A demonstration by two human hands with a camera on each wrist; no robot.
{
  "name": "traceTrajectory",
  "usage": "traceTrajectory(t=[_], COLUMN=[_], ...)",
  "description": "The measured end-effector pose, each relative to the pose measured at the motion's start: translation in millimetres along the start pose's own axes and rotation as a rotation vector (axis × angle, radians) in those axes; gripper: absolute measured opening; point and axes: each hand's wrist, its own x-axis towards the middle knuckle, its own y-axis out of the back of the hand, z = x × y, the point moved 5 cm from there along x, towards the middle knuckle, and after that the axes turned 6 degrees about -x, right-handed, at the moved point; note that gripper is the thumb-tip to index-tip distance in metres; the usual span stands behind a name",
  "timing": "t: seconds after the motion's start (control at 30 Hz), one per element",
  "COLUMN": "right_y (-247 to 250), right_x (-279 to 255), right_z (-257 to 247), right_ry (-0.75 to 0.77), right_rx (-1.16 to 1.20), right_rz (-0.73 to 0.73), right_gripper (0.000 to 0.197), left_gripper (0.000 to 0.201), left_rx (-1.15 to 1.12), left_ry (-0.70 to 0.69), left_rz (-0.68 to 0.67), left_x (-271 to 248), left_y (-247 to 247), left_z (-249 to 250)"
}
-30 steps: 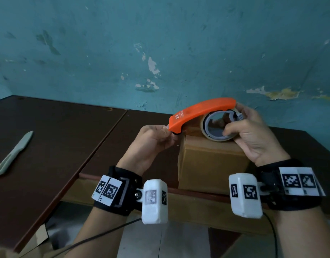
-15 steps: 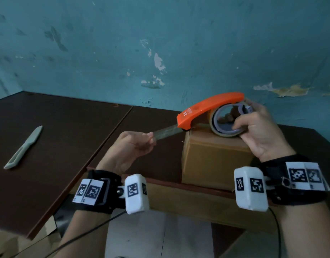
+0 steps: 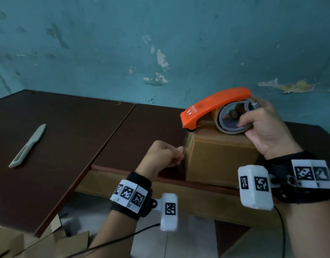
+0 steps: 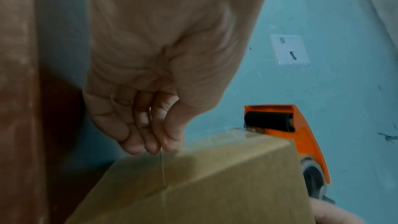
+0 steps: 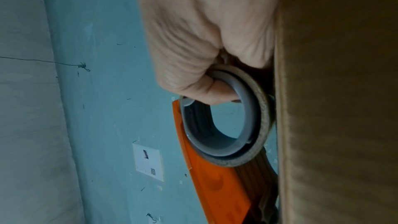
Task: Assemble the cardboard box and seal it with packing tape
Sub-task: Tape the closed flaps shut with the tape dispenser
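Note:
A closed brown cardboard box [image 3: 220,157] stands at the near edge of the dark table [image 3: 142,127]. On its top rests an orange tape dispenser [image 3: 214,107] with a grey-cored tape roll [image 5: 228,125]. My right hand [image 3: 262,127] grips the roll and dispenser, fingers through the core. The dispenser's black roller [image 4: 268,122] sits at the box's top left edge. My left hand [image 3: 164,155] pinches the clear tape end [image 4: 170,149] against the box's left side [image 4: 193,185], just below the top edge. The tape itself is barely visible.
A grey plastic knife [image 3: 28,146] lies on the left table board. Flat cardboard pieces [image 3: 30,244] lie on the floor below the table edge. A teal wall [image 3: 160,43] stands close behind the table.
My left hand pulled the tape end out from the dispenser, then brought it down and right against the box's left side. The dispenser stayed on the box top.

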Motion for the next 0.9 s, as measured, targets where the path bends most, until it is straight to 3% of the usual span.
traceTrajectory(t=[0.5,0.8,0.9], right_y=[1.7,0.7,1.5], right_x=[-0.1,-0.5,-1.1], right_z=[1.6,1.6,1.3], right_ry=[0.015,0.015,0.011], right_rx=[-0.004,-0.006,-0.003], right_rz=[0.003,0.004,0.005], right_gripper=[0.056,0.057,0.056], left_gripper=[0.027,0.027,0.028], left_rx=[0.073,-0.013,-0.019], left_ry=[0.002,0.142,0.127], left_rz=[0.054,-0.029,-0.027], left_x=[-3.1,-2.2,-1.4], left_y=[0.3,-1.0,-2.0], left_z=[2.9,-1.6,-2.5])
